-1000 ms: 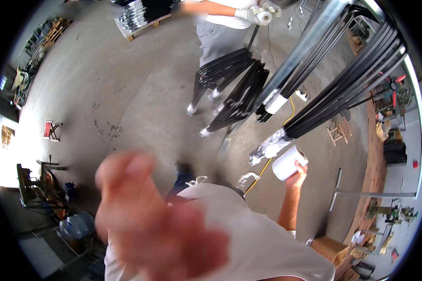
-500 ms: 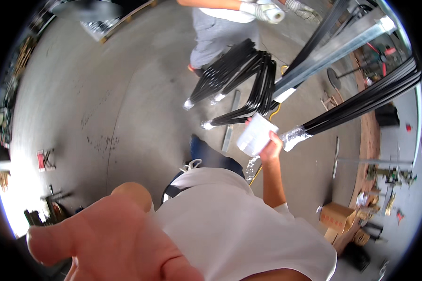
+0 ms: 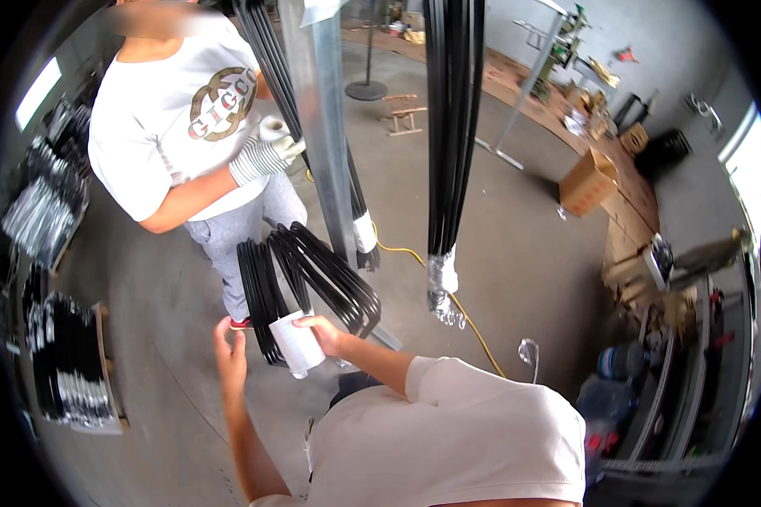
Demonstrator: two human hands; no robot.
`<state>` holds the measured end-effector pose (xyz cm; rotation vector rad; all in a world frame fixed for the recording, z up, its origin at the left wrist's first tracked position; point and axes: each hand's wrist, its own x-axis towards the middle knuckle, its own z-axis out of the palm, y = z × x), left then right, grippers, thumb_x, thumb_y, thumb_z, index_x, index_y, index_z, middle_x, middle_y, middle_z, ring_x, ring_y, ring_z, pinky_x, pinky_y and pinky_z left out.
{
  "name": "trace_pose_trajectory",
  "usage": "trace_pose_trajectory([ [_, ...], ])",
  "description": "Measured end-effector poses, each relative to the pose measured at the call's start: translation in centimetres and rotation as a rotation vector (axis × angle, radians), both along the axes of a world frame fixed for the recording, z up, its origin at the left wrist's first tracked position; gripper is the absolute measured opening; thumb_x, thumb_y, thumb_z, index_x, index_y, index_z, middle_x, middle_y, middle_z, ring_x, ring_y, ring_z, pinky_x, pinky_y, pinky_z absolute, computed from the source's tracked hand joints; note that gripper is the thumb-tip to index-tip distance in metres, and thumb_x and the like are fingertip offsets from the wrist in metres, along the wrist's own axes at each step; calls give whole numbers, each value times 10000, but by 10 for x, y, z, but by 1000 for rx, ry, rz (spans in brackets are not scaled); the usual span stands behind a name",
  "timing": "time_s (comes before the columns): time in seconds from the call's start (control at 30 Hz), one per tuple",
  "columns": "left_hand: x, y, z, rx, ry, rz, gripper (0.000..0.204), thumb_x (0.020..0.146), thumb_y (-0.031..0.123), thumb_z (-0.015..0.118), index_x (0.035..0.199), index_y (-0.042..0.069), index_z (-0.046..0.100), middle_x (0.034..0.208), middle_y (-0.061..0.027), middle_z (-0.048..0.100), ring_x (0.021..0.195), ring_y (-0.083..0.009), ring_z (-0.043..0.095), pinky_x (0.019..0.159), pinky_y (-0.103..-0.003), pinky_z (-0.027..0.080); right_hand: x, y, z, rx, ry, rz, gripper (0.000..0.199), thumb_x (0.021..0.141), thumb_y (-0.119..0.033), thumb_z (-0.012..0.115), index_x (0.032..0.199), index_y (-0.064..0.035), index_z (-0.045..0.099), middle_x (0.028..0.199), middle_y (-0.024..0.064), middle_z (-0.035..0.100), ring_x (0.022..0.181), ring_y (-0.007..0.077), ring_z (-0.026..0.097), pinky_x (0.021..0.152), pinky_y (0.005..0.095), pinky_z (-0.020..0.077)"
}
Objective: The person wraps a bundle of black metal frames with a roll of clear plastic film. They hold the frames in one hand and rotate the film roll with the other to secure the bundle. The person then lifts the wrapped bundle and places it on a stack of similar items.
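Observation:
My right hand (image 3: 321, 333) grips a roll of whitish plastic wrap (image 3: 297, 345) in front of my body. To its left, my left hand (image 3: 231, 348) is raised with fingers apart and nothing in it. Just beyond the roll stand bent black bars (image 3: 334, 275) in bundles, close to both hands. A long bundle of black bars (image 3: 453, 127) hangs farther right, its lower end wrapped in clear film (image 3: 441, 283). Between these, a grey metal post (image 3: 321, 127) rises, with a white-wrapped bar end (image 3: 364, 233) beside it.
Across from me a co-worker (image 3: 186, 127) in striped gloves (image 3: 260, 160) holds another white roll (image 3: 273, 128). A yellow cable (image 3: 479, 336) crosses the floor. Stacked wrapped bars (image 3: 72, 359) lie at left. A cardboard box (image 3: 588, 182) and a rack with bottles (image 3: 607, 397) are at right.
My view has swung to the right and up. My left hand has moved from close below the camera out beside the bars. The right hand still holds the roll; the co-worker now shows more fully.

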<state>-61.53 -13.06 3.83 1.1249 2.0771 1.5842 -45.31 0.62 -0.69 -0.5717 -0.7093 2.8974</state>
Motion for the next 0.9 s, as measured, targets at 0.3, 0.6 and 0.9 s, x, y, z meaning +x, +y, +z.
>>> trace_pose_trajectory([
  [0.3, -20, -11, -83, -233, -922, -120, 542, 862, 427, 456, 1184, -8, 472, 1189, -70, 500, 1109, -163, 428, 949, -304, 280, -21, -54, 20, 96, -216, -176, 469, 660, -269, 619, 1044, -8, 552, 928, 144, 602, 811, 261, 587, 744, 405, 471],
  [0.6, -22, -45, -60, 171, -432, -41, 448, 732, -61, 496, 1160, 34, 405, 1073, -154, 500, 952, -260, 505, 859, -355, 385, -46, -81, -12, -212, 168, -497, 520, 736, -373, 570, 1118, -28, 494, 1008, 147, 576, 907, 322, 562, 825, 492, 441],
  [0.9, -3, -58, -69, 10, 334, -173, 145, 749, 206, 627, 856, 110, 643, 1144, -122, 480, 1142, -359, 356, 952, -446, 285, -35, -86, -51, -154, 318, -470, 719, 724, -527, 541, 1200, 2, 436, 1165, 198, 497, 990, 328, 537, 853, 457, 446],
])
